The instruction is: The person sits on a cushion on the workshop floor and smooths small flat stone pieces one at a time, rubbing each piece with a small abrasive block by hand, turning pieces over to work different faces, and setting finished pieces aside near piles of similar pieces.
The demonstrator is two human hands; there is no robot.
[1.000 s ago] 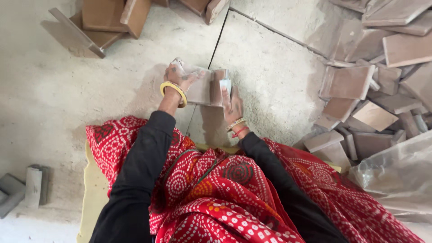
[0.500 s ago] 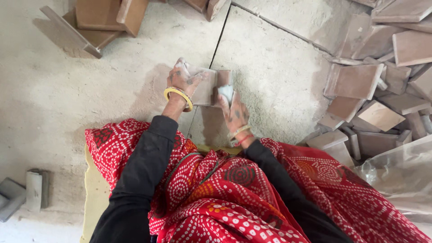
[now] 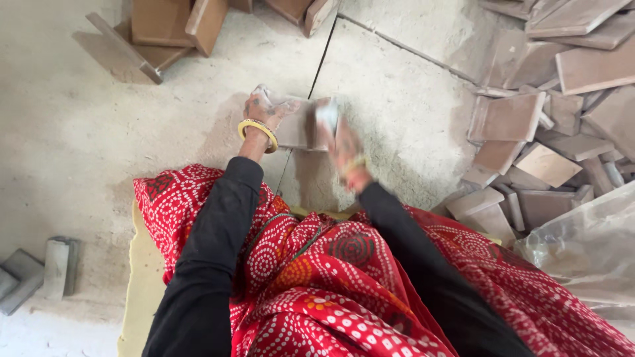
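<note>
Your left hand [image 3: 261,109] has its grip closed on the left end of a brown tile block [image 3: 299,122], which sits low over the concrete floor [image 3: 99,172], just left of the floor joint [image 3: 324,59]. Your right hand [image 3: 344,149] is blurred at the block's right edge, pressing a pale pad [image 3: 327,114] against it; how tight that grip is you cannot tell. To your right, a loose heap of tiles [image 3: 529,139] crowds in near the arm, with a clear plastic bag [image 3: 582,251] beside it. Ahead on the left lies another tile stack [image 3: 165,26], well apart. Open floor spreads to your left, as far as the grey blocks [image 3: 40,274].
</note>
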